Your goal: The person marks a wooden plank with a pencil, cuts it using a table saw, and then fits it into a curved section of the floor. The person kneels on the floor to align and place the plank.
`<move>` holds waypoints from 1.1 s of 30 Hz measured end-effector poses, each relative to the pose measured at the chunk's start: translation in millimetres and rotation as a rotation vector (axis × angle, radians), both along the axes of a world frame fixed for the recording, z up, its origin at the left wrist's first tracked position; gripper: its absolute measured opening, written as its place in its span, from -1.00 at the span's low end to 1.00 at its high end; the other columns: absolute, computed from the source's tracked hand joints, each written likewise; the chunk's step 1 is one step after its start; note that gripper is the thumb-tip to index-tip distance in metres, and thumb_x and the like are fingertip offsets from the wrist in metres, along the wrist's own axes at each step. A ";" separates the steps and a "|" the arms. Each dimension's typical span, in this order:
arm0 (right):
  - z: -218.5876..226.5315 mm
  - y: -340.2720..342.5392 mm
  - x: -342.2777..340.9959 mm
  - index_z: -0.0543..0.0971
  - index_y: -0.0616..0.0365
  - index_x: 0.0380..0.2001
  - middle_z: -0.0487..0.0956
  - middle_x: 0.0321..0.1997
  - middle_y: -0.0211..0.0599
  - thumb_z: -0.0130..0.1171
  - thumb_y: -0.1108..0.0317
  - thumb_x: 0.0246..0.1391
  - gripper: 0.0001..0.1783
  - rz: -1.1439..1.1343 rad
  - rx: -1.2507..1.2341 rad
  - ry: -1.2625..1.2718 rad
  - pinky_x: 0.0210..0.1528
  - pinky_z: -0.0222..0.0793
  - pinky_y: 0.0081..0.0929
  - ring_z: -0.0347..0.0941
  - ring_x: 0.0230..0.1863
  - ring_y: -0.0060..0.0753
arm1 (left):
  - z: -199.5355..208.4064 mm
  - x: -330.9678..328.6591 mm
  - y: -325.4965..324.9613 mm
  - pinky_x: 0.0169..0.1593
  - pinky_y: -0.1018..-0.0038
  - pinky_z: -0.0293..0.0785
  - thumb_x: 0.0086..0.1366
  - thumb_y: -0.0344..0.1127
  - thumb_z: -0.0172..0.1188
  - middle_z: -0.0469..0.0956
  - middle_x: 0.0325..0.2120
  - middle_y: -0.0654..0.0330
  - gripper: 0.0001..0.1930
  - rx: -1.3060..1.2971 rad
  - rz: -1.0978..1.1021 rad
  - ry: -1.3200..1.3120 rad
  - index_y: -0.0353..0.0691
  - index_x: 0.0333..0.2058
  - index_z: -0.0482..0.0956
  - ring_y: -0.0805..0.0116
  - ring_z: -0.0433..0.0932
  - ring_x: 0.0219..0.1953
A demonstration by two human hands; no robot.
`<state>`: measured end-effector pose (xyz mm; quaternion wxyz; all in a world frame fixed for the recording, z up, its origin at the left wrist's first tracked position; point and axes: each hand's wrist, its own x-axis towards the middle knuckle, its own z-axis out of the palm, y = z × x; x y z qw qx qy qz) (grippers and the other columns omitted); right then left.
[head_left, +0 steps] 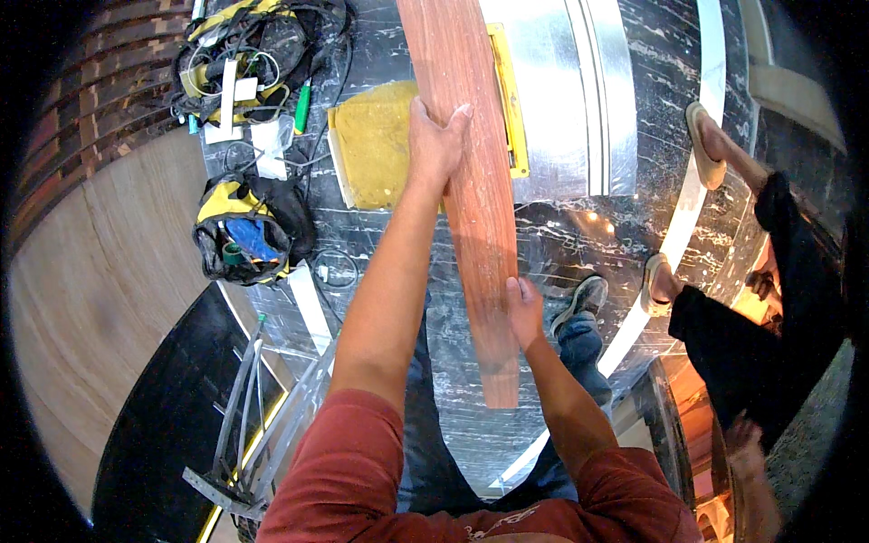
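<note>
Seen from the head camera, a long reddish-brown wooden plank (pixel 471 181) with a streaked grain runs from the top of the frame down toward the person, its near end cut square and slightly blurred. It is held in the air above a dark marble floor (pixel 579 244) veined in white.

The left hand (pixel 434 140) grips the plank partway up its left edge, arm outstretched; fingers wrap over the face of the board and the thumb (pixel 460 113) lies on top. The right hand (pixel 523 308) clasps the right edge nearer the lower end, fingers curled round the side. Both hands are closed on the wood, the plank lying between them.

Directly beneath the board lie a yellow cloth (pixel 376 145) and a yellow spirit level (pixel 509 100), beside a sheet of shiny metal (pixel 561 100). To the left sit two black-and-yellow tool bags (pixel 249 231) amid tangled cables, and a folded metal ladder (pixel 258 425) rests at lower left. The person's own jeans and grey shoe (pixel 584 299) show under the plank. At right stands another person in dark trousers and sandals (pixel 704 145).
</note>
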<state>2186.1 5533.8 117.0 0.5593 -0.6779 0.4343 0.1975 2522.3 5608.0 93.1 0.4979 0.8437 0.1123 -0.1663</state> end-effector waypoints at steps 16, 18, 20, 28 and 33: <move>-3.3 3.5 -20.5 0.53 0.30 -0.35 0.43 -0.43 -0.35 0.09 0.16 0.40 -0.62 -0.013 0.002 0.022 -0.23 0.35 -0.41 0.28 -0.29 -0.58 | 2.7 -18.9 1.5 0.09 0.22 0.53 0.22 -0.24 0.44 0.60 -0.05 -0.22 -0.41 -0.014 0.001 -0.002 -0.47 0.06 0.39 -0.01 0.63 0.00; -5.5 5.8 -23.3 0.52 0.31 -0.35 0.42 -0.43 -0.36 0.09 0.17 0.40 -0.63 -0.030 -0.019 -0.014 -0.23 0.35 -0.41 0.28 -0.29 -0.58 | 1.1 -21.3 2.4 0.11 0.22 0.52 0.22 -0.25 0.44 0.60 -0.03 -0.21 -0.41 -0.003 -0.005 -0.025 -0.48 0.08 0.38 0.00 0.62 0.01; -8.3 4.2 -30.6 0.57 0.31 -0.22 0.55 -0.33 -0.07 0.08 0.12 0.39 -0.61 -0.003 -0.021 0.006 -0.15 0.41 -0.30 0.46 -0.25 -0.35 | 6.2 -23.8 -1.0 0.13 0.21 0.50 0.22 -0.26 0.43 0.59 -0.01 -0.21 -0.40 -0.065 0.011 -0.014 -0.48 0.10 0.38 0.01 0.62 0.03; -0.8 2.7 -33.6 0.53 0.30 -0.30 0.49 -0.41 -0.09 0.08 0.13 0.39 -0.62 0.007 0.031 0.040 -0.18 0.40 -0.28 0.38 -0.29 -0.43 | 7.1 -32.4 2.1 0.15 0.21 0.50 0.23 -0.26 0.43 0.59 0.00 -0.20 -0.38 0.003 0.008 0.025 -0.49 0.13 0.37 0.02 0.61 0.04; -7.3 7.9 -47.0 0.51 0.30 -0.33 0.44 -0.44 -0.14 0.08 0.11 0.39 -0.60 -0.060 0.036 0.016 -0.22 0.37 -0.30 0.31 -0.30 -0.49 | 0.7 -40.4 5.1 0.13 0.22 0.50 0.22 -0.24 0.44 0.59 -0.01 -0.21 -0.38 -0.043 0.026 0.021 -0.49 0.11 0.37 0.03 0.62 0.03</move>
